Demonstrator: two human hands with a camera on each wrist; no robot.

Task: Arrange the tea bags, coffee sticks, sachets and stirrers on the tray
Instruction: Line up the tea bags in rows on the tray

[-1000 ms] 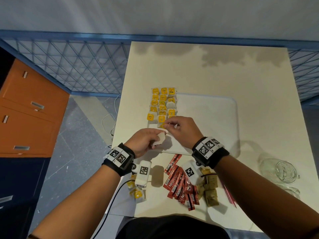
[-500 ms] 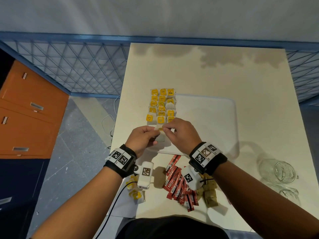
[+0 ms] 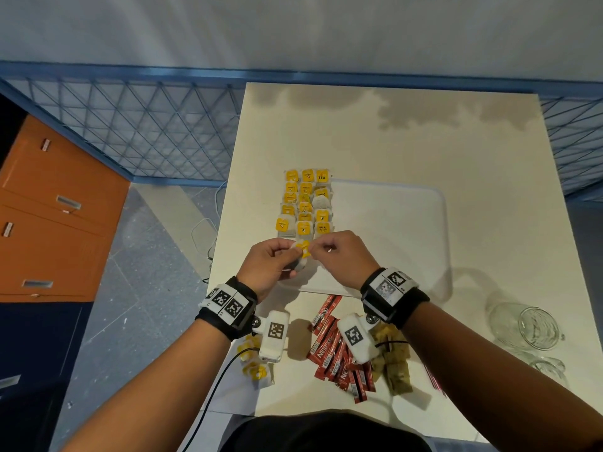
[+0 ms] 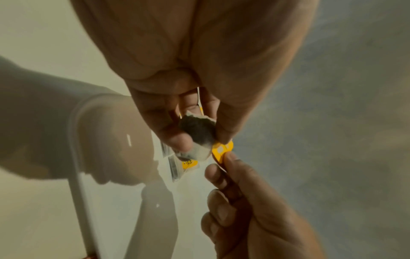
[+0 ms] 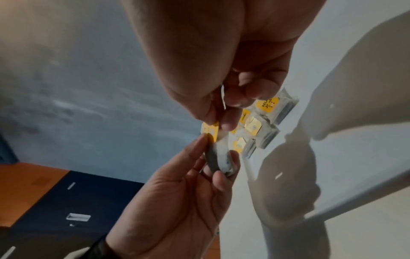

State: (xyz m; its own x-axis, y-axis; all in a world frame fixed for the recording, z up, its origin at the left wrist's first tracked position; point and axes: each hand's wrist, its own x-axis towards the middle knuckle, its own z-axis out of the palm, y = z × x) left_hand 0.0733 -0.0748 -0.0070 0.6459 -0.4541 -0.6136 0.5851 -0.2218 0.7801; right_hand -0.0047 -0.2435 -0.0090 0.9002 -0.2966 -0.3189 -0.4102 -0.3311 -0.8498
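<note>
Just above the near-left part of the white tray [image 3: 391, 243], both hands hold one tea bag [image 3: 301, 256]. My left hand [image 3: 288, 256] grips the dark, filled pouch [image 4: 197, 135] between thumb and fingers. My right hand [image 3: 318, 251] pinches its yellow tag [image 5: 210, 131]. Three rows of tea bags [image 3: 305, 203] with yellow tags lie along the tray's left side, just beyond the hands. Nearer me on the table lie red coffee sticks [image 3: 332, 350], brown sachets [image 3: 396, 367], thin red stirrers [image 3: 434, 380] and a few loose tea bags [image 3: 251, 362].
Two clear glass jars [image 3: 528, 327] lie on the table at the right. The right two thirds of the tray are bare. The table's left edge drops to the floor beside a blue mesh fence [image 3: 146, 125] and orange drawers [image 3: 49, 207].
The left hand has brought the tea bag up from the tray's near edge to the right hand. The right hand now pinches its yellow tag, and both hands sit slightly farther over the tray.
</note>
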